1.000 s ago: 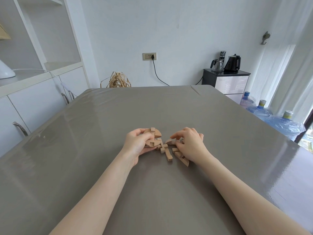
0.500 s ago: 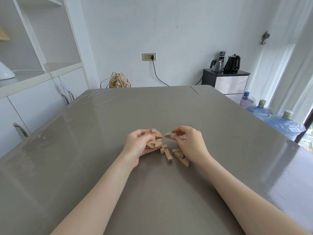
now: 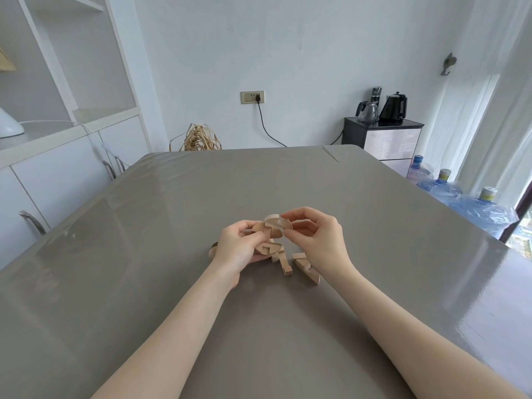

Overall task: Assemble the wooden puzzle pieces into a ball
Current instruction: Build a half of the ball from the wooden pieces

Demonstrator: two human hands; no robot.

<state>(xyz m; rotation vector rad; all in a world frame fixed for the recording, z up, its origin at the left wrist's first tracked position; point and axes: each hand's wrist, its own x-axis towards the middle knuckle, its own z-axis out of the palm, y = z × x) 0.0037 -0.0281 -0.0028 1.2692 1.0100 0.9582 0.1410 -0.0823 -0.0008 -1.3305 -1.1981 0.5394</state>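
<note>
My left hand [image 3: 239, 250] grips a partly built wooden ball [image 3: 267, 236] of interlocked light-wood pieces, held just above the grey table [image 3: 172, 226]. My right hand [image 3: 316, 240] pinches a curved wooden piece [image 3: 280, 221] with thumb and forefinger and holds it against the top right of the ball. Loose pieces lie on the table below the hands: a notched bar [image 3: 283, 263] and a rounded segment [image 3: 308, 269]. Another piece [image 3: 212, 250] peeks out left of my left hand.
White cabinets with handles [image 3: 31, 223] run along the table's left side. A black side cabinet [image 3: 383, 139] with kettles stands at the back right, water bottles [image 3: 466, 203] beside it on the floor. A straw bundle [image 3: 200, 138] sits behind the far table edge.
My right hand picked a curved piece off the table, lifted it and brought it left onto the ball. My left hand raised and turned the ball slightly.
</note>
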